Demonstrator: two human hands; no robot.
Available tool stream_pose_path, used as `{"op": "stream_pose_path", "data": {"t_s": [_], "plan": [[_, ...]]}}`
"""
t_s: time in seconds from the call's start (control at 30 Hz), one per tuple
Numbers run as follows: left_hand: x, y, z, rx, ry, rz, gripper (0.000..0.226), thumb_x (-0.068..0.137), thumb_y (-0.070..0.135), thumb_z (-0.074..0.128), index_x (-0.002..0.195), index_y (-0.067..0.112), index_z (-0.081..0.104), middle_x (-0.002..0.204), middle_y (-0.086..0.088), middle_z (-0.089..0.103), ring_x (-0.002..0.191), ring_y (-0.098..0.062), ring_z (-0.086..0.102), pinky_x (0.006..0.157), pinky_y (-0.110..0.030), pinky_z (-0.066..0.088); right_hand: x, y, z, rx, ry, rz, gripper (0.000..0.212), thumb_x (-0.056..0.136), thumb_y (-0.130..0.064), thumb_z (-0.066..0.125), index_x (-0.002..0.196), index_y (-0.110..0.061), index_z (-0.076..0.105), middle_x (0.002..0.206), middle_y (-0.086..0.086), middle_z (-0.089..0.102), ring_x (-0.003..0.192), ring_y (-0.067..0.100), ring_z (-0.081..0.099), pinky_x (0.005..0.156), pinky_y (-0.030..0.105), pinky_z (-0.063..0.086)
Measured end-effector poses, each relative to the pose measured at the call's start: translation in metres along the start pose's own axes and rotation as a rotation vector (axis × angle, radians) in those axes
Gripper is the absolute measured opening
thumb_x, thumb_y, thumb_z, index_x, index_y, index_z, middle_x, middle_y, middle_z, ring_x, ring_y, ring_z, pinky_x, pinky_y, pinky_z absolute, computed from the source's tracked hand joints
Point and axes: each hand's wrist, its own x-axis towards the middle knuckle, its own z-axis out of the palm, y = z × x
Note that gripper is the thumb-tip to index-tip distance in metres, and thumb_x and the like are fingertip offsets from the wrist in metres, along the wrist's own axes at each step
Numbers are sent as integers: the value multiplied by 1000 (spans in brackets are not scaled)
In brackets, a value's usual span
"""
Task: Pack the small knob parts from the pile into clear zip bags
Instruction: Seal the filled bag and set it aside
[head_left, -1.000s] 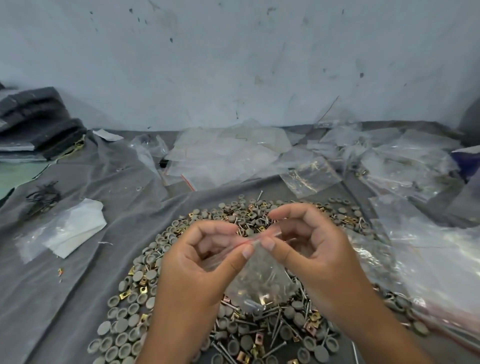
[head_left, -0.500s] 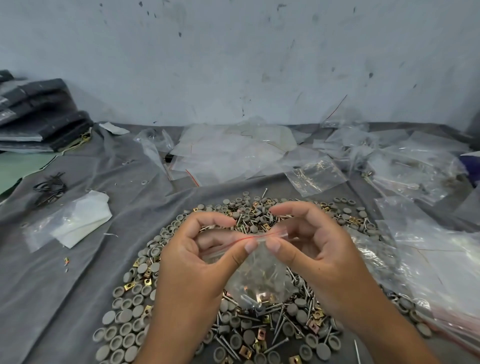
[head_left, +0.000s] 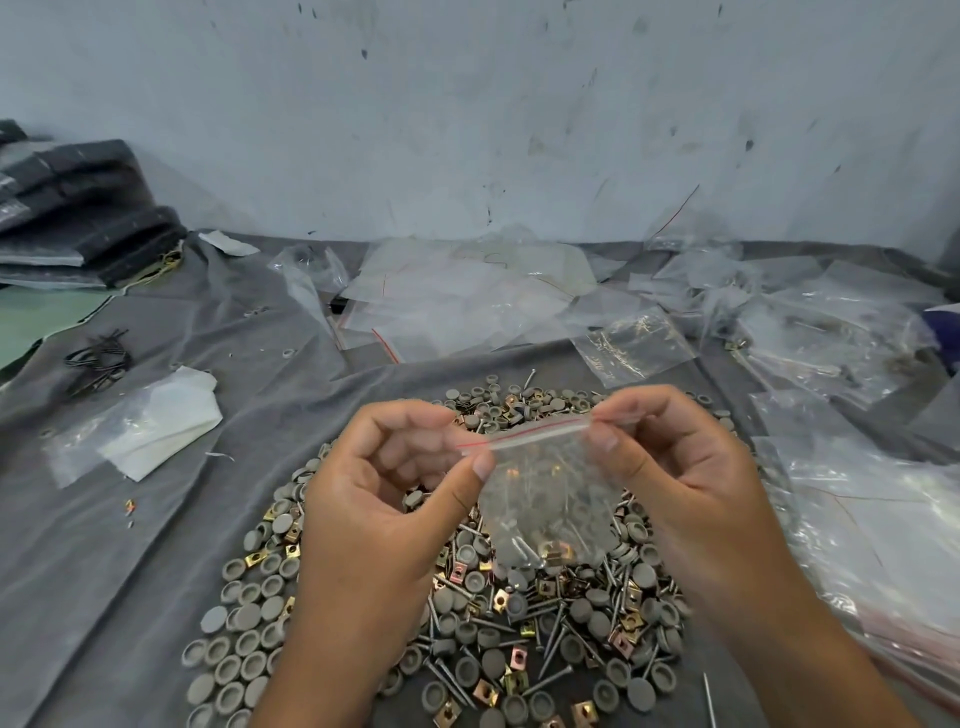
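A: Why are both hands pinched on that bag (head_left: 540, 499)?
B: Left hand (head_left: 384, 499) and right hand (head_left: 675, 467) each nip the zip's ends, probably to seal it, above the pile (head_left: 467, 623).
A: Beyond?
B: Spare bags (head_left: 467, 296).

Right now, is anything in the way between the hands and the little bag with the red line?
Nothing visible is. The left hand and right hand both already pinch the zip bag at its red-lined top, one at each end, above the pile of grey knob parts, screws and clips.
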Motion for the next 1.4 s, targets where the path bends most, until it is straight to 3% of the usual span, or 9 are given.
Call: {"op": "stream_pose_path", "data": {"t_s": [0.17,0.33,0.47,0.6,0.7,0.83,1.07,1.27,1.4], "plan": [[0,0,-1,-7,7,8,28,68,33,82,92,33,66,90,-7,75,84,-18,71,77,-30,55,-1,-2,3,2,-7,20,7,84,-39,68,90,-37,71,84,-10,67,78,5,62,74,19,55],[-2,-1,-1,-10,-38,15,30,71,29,80,94,29,61,88,-7,73,84,-19,69,74,-28,55,-1,-2,8,30,-54,38,18,84,-36,80,99,-34,70,107,-1,75,95,12,72,77,22,58],[-5,-2,4,29,-80,26,27,75,30,76,96,29,60,88,-7,69,84,-22,66,78,-36,51,-2,-1,15,-2,-51,24,36,75,-44,86,104,-36,66,100,0,77,95,20,75,80,25,58],[-5,-2,4,47,-128,7,36,72,32,80,104,32,62,95,-7,72,88,-23,69,79,-34,55,-4,-1,16,12,-41,13,33,79,-34,85,106,-36,65,98,-2,78,93,16,76,78,19,58],[-6,-3,5,83,-153,-1,38,74,33,80,107,32,61,94,-7,75,87,-24,71,80,-41,54,-5,-3,17,3,-53,24,35,80,-31,85,107,-37,64,99,-4,78,94,14,76,81,18,57],[-6,-5,4,84,-154,-8,35,75,34,79,105,32,61,91,-7,75,86,-24,71,77,-34,56,-5,-4,16,-50,-54,23,40,78,-36,86,110,-40,63,101,-5,78,96,15,75,85,20,56],[-5,-5,3,102,-159,-18,31,76,35,80,100,32,60,93,-7,75,88,-26,72,82,-52,54,-5,-2,15,-95,-40,32,39,81,-35,84,112,-43,62,99,-8,78,96,12,75,84,17,55],[-5,-5,3,104,-162,-32,37,74,37,81,105,33,60,94,-5,77,88,-24,73,81,-47,52,-5,-1,15,-41,-37,45,40,79,-29,85,107,-41,58,97,-3,78,92,16,76,79,18,57],[-5,-4,4,125,-169,-14,35,76,36,79,105,33,59,93,-5,76,88,-23,72,84,-50,53,-4,-1,14,-50,-54,38,41,80,-32,86,106,-39,55,98,-2,78,93,17,76,85,20,56]]}}
